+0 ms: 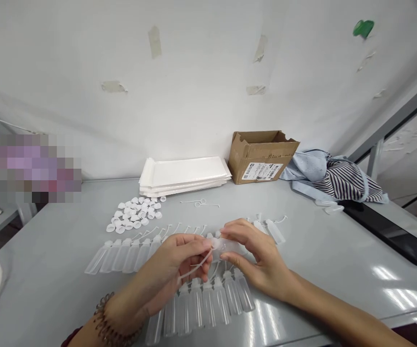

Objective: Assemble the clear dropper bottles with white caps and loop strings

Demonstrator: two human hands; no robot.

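Both of my hands meet over the middle of the grey table (320,270). My right hand (255,258) pinches a small clear plastic bottle (230,246) held sideways. My left hand (177,267) is closed on a thin white tube (197,267) at the bottle's neck. Below the hands lies a row of clear bottles (208,303) side by side. A second row of bottles with tubes (129,255) lies to the left. A few more bottles (273,230) rest just right of my fingers.
A heap of small white caps (134,214) sits behind the left row. Two loose tubes (199,202) lie farther back. A stack of white trays (185,174), an open cardboard box (261,155) and bundled cloth (334,178) line the wall. A black flat object (392,233) lies at right.
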